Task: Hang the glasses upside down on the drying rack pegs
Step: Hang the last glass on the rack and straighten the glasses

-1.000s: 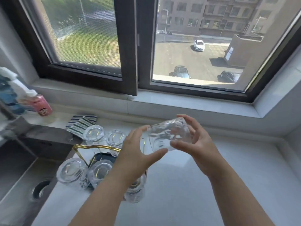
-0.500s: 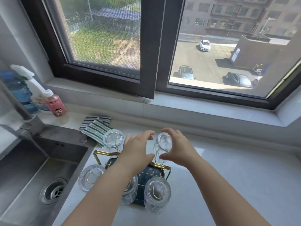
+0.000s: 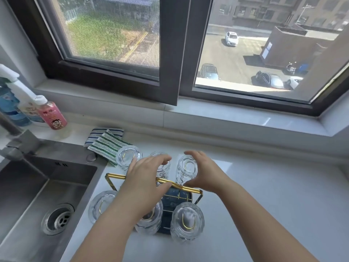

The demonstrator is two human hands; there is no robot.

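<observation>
Glasses hang upside down on the drying rack point(image 3: 132, 176), six of them as your head camera shows it. Three sit along the far row: one at far left point(image 3: 128, 157), one in the middle point(image 3: 164, 171) partly behind your left hand, and one at far right point(image 3: 186, 168). Three more hang along the near row: near left point(image 3: 101, 205), near middle point(image 3: 151, 220) under your left forearm, and near right point(image 3: 188, 222). Gold wire pegs show through the clear bases of several. The rack's gold handle bar runs across between the two rows, above a dark blue drip tray point(image 3: 174, 195), and the whole rack stands on the white counter point(image 3: 273, 195) just right of the steel sink point(image 3: 37, 195).

Your left hand point(image 3: 145, 174) hovers over the rack handle, fingers spread apart and curled slightly, its fingertips over the far middle glass; you cannot tell from this angle whether they touch it. Your right hand point(image 3: 204, 173) cups beside the far right glass, fingers apart and bent around its right side, thumb low near the handle bar; contact with the glass is likewise unclear, and no clamped grip shows.

Behind the rack lie folded striped cloths point(image 3: 105, 142). At the far left corner stand a pink bottle point(image 3: 52, 114) and a blue spray bottle point(image 3: 10, 99), beside the grey tap point(image 3: 17, 140). Beyond the sill, the window point(image 3: 170, 53) looks onto parked cars.
</observation>
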